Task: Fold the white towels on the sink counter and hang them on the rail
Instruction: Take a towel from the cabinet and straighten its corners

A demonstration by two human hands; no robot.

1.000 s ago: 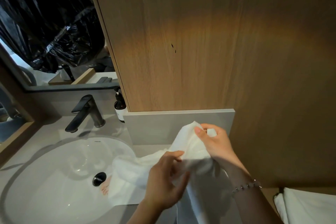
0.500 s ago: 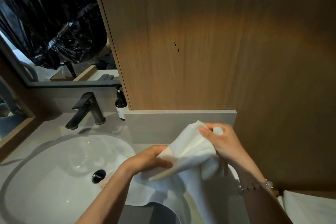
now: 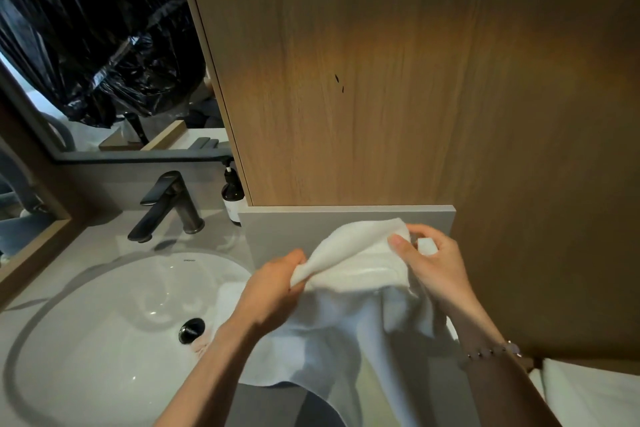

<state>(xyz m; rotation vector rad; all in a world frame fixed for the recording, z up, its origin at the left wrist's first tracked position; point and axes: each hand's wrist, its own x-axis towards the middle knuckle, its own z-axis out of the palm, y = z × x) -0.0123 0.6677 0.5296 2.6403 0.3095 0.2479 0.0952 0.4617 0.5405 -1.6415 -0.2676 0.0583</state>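
Two hands hold one white towel (image 3: 349, 253) up in the head view, just above the near right end of the sink counter (image 3: 104, 239). The left hand (image 3: 273, 288) pinches a bunched stretch of the top edge. The right hand (image 3: 433, 263), a little farther off and to the right, grips the corner between thumb and fingers. The edge sags loosely between them, and the rest hangs down, its lower part draped over the counter and seemingly over the right rim of the basin (image 3: 86, 340). A second white towel (image 3: 588, 395) lies at the near right edge of the view. A black tap (image 3: 166, 208) and a dark pump bottle (image 3: 232, 198) stand at the far side. No rail shows.

The step in hand looks like finding the corners before the first fold. Next, the left hand likely needs to work along the edge to the other corner, then draw the cloth taut and clear of the basin.
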